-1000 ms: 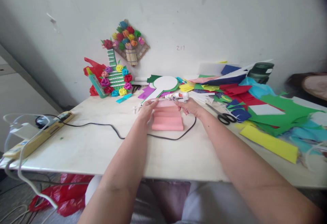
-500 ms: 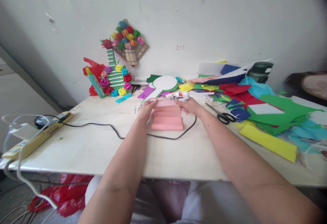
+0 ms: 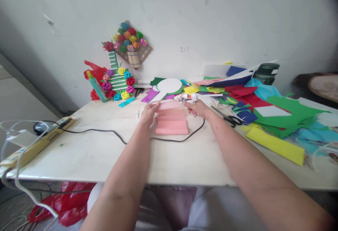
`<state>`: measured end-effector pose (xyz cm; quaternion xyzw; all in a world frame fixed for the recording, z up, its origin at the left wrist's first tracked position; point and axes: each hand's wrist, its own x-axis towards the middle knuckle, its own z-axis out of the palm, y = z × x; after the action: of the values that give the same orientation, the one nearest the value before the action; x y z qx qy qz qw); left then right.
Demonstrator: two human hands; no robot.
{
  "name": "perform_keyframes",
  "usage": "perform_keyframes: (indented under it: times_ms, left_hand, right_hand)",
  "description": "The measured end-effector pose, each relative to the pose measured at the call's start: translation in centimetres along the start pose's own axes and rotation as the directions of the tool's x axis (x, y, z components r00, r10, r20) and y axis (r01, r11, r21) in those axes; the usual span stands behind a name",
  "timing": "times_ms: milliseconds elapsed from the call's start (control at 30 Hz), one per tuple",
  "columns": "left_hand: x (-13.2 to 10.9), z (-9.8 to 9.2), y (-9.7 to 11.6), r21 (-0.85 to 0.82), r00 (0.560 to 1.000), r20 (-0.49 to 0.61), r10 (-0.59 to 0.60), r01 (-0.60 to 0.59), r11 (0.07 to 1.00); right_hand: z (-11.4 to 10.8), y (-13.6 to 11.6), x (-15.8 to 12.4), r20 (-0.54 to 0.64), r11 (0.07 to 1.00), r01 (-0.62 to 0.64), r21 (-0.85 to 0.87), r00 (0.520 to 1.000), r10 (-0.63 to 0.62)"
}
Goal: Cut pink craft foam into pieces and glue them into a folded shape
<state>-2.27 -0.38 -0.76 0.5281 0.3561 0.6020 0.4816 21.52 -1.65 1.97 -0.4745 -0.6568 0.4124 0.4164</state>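
Sitting at a big white table (image 3: 89,159), with pink paper (image 3: 171,127) lying on it in front, creased side to side. Pinching the paper's far left corner in the left hand (image 3: 150,112). Gripping a glue gun (image 3: 186,97) in the right hand (image 3: 199,109), near the far right corner, stretched side to side and pointing left.

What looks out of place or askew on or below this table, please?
The green squeeze bottle leans sideways rather than standing upright, and a crumpled red plastic bag lies below the table, as if dropped.
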Motion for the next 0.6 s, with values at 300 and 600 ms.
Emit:
perform_keyframes:
  times_ms: [300, 600]
  left_hand:
    - [-0.22, -0.04, 0.28, -0.002, 1.0, 0.005, 0.021, -0.021, 1.0]
    - [-0.51, 0.46, 0.55, 0.014, 0.999, 0.032, 0.005, -0.005, 1.0]
  right_hand:
    - [-0.81, 0.04, -0.17, -0.05, 1.0, -0.03, 0.006, 0.998, 0.03]
    - [-0.33, 0.01, 0.06, 0.006, 0.995, 0.027, 0.099, 1.0, -0.027]
